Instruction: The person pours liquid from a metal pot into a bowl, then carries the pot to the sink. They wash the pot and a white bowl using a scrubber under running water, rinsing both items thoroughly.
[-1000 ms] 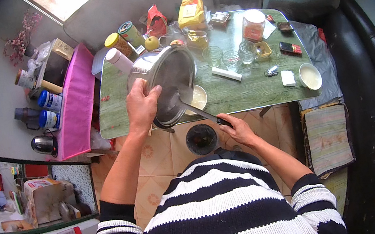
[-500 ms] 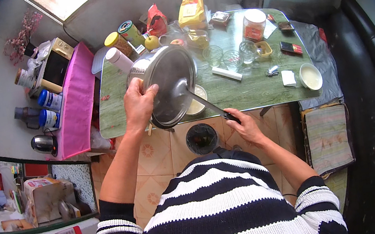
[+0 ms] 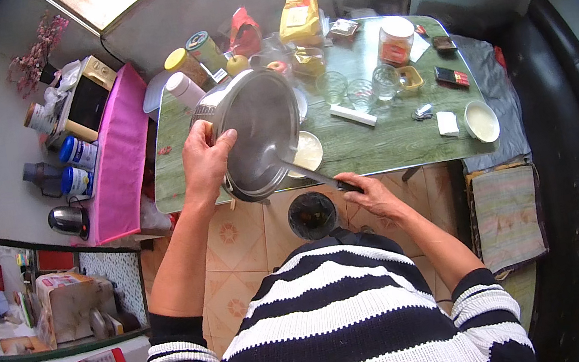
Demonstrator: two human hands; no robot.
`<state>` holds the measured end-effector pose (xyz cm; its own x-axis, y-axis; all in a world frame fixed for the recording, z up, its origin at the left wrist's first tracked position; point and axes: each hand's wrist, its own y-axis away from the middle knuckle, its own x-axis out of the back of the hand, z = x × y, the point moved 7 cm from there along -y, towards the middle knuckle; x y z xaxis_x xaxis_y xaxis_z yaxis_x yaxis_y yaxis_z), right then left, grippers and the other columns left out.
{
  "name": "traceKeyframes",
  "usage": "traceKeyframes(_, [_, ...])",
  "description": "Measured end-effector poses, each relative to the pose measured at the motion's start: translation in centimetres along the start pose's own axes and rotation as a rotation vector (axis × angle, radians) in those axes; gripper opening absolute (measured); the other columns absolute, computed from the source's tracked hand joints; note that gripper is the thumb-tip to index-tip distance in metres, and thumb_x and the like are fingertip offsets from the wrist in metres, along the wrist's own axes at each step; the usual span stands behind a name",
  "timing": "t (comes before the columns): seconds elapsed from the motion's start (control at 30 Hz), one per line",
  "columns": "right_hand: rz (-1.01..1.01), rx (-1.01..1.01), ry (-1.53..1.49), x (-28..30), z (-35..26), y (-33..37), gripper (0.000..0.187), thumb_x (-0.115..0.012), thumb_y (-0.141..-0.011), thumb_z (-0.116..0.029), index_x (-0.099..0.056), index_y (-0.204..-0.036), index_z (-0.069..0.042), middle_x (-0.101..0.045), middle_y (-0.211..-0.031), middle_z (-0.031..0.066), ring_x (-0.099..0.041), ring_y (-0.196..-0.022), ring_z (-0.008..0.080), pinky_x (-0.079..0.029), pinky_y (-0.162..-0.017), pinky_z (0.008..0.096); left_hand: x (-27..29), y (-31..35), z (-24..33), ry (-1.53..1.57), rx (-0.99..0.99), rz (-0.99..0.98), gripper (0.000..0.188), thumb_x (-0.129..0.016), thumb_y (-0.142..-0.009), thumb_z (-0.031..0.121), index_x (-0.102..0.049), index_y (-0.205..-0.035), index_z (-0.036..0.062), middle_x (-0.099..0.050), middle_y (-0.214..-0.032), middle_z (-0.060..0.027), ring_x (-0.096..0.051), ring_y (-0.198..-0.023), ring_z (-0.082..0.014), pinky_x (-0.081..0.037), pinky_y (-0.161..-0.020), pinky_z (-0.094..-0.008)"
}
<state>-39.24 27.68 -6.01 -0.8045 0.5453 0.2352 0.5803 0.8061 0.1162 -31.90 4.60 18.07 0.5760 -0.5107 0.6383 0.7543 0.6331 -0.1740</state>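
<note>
My left hand (image 3: 206,162) grips the near left side of a metal pot (image 3: 254,114), thumb over its rim. The pot is tipped steeply, its dark inside facing me and to the right. In my right hand (image 3: 375,198) is the black handle of a ladle (image 3: 317,176), whose head rests low inside the pot against the wall. Behind the pot's lower right edge, a bowl of whitish food (image 3: 308,152) stands on the table, partly hidden. A second white bowl with pale contents (image 3: 481,122) is at the table's right end.
The green table (image 3: 390,146) carries glass cups (image 3: 360,94), a white box (image 3: 352,115), a large lidded jar (image 3: 396,41), a pink bottle (image 3: 185,90) and packets. A black bin (image 3: 312,215) stands on the floor below. A black sofa (image 3: 559,161) is at the right.
The pot has shifted slightly left, showing more of the bowl behind it. My right hand and the ladle have moved left and a little down.
</note>
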Motion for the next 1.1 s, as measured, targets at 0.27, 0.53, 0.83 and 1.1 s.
traceKeyframes(0.27, [0.337,0.123,0.075,1.3,-1.9,-0.4,0.039,-0.059,-0.082,-0.014,-0.048,-0.119,-0.013,-0.06,-0.092,0.011,-0.058,-0.082,0.0215,-0.044,-0.075,0.0299,-0.1,0.6,0.6,0.019,0.054,-0.047,0.015,-0.064,-0.076,0.008,-0.05,-0.076,0.0019,-0.048,-0.065,0.002,-0.044,-0.061,-0.0069,-0.038,-0.055,-0.0227])
traceKeyframes(0.53, [0.202,0.099,0.128,-1.3,0.2,0.9,0.044,-0.057,-0.081,-0.013,-0.043,-0.123,-0.008,-0.055,-0.111,0.0185,-0.054,-0.103,0.033,-0.043,-0.086,0.0367,-1.9,-1.7,-2.8,-0.006,-0.19,-0.06,0.019,-0.062,-0.077,0.012,-0.046,-0.073,0.0039,-0.041,-0.068,0.0029,-0.038,-0.062,-0.0078,-0.035,-0.054,-0.025])
traceKeyframes(0.83, [0.23,0.106,0.264,-0.2,-0.1,2.7,0.042,-0.057,-0.081,-0.013,-0.046,-0.12,-0.01,-0.056,-0.109,0.0144,-0.055,-0.1,0.0314,-0.045,-0.083,0.0375,-3.6,-1.0,-2.4,0.33,-0.042,-0.132,0.014,-0.06,-0.079,0.007,-0.047,-0.075,0.0046,-0.043,-0.07,0.003,-0.038,-0.064,-0.0053,-0.033,-0.055,-0.024])
traceKeyframes(1.1, [0.27,0.132,0.345,1.2,-0.3,4.0,0.041,-0.056,-0.081,-0.013,-0.047,-0.121,-0.011,-0.057,-0.107,0.0152,-0.056,-0.097,0.0321,-0.046,-0.081,0.037,-2.0,-0.7,-1.5,0.053,-0.116,-0.021,0.018,-0.063,-0.076,0.011,-0.046,-0.074,0.0037,-0.038,-0.065,0.0031,-0.036,-0.06,-0.009,-0.032,-0.051,-0.026])
